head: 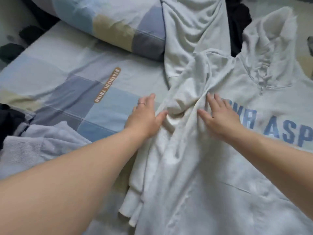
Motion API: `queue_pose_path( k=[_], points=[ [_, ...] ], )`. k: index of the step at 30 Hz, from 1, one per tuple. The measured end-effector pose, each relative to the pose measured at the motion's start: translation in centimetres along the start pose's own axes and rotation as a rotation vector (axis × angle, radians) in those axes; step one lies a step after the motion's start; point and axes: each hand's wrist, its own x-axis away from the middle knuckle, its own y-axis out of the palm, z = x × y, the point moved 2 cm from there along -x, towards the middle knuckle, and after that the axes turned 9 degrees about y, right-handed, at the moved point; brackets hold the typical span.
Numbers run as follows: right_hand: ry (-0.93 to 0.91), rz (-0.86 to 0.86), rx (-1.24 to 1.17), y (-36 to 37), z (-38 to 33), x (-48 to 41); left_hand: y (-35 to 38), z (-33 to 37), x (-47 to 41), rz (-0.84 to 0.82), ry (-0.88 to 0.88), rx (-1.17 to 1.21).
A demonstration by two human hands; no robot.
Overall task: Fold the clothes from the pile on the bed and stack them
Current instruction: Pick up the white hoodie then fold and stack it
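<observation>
A pale grey hoodie [228, 175] with blue lettering lies face up across the right half of the bed, its hood [277, 39] toward the top right. One sleeve [183, 106] is bunched over the hoodie's left side. My left hand [145, 117] lies with straight fingers at the sleeve's edge, the thumb touching the bunched cloth. My right hand [218, 114] presses flat with spread fingers on the chest beside the lettering. A second pale garment [194, 31] stretches away toward the top.
A patchwork blue and beige sheet [71, 77] covers the bed, with a matching pillow [110, 24] at the top left. A lilac knit garment [39, 146] and dark cloth [8, 122] lie at the left. Dark clothes [237, 22] sit behind the hood.
</observation>
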Motion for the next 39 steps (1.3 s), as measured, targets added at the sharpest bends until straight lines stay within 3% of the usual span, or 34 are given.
queue_pose_path(
  k=[2, 5, 8, 10, 12, 16, 19, 22, 26, 28, 32, 36, 39],
  points=[
    [0.024, -0.036, -0.063, 1.5, -2.7, -0.4, 0.0, -2.3, -0.6, -0.135, -0.106, 0.218],
    [0.131, -0.035, -0.138, 2.4, -4.2, -0.6, 0.9, -2.6, -0.1, -0.422, -0.070, 0.348],
    [0.217, -0.036, -0.156, 1.9, -5.8, 0.2, -0.1, -3.2, 0.2, -0.507, -0.127, 0.567],
    [0.249, -0.044, -0.128, 1.1, -7.9, 1.1, -2.5, -4.2, -0.2, -0.466, -0.190, 0.727],
    [0.252, -0.078, -0.077, 0.9, -9.8, 2.0, -5.7, -6.1, -1.4, -0.377, -0.192, 0.700],
    [0.235, -0.116, 0.020, 0.4, -13.5, 2.3, -14.3, -10.9, -4.8, -0.157, -0.078, 0.317],
    [0.192, -0.121, 0.051, 0.3, -16.6, 1.7, -20.0, -13.6, -6.9, -0.281, 0.032, 0.123],
    [0.173, -0.150, 0.047, 0.7, -19.9, 0.8, -24.2, -16.2, -8.9, -0.384, 0.066, -0.243],
    [0.206, -0.199, 0.041, 2.1, -23.6, -0.3, -28.5, -20.9, -11.7, -0.053, -0.086, -0.541],
    [0.194, -0.207, 0.049, 3.1, -25.2, -0.8, -29.0, -24.0, -12.5, -0.002, -0.180, -0.482],
    [0.166, -0.234, 0.050, 5.3, -28.4, -1.5, -26.4, -29.0, -12.2, -0.168, -0.318, -0.109],
    [0.102, -0.234, 0.095, 7.2, -30.7, -2.2, -24.9, -29.9, -12.2, 0.050, -0.430, 0.185],
    [0.056, -0.257, 0.131, 8.4, -31.3, -2.9, -24.9, -28.9, -12.2, 0.156, -0.337, 0.052]
  ],
)
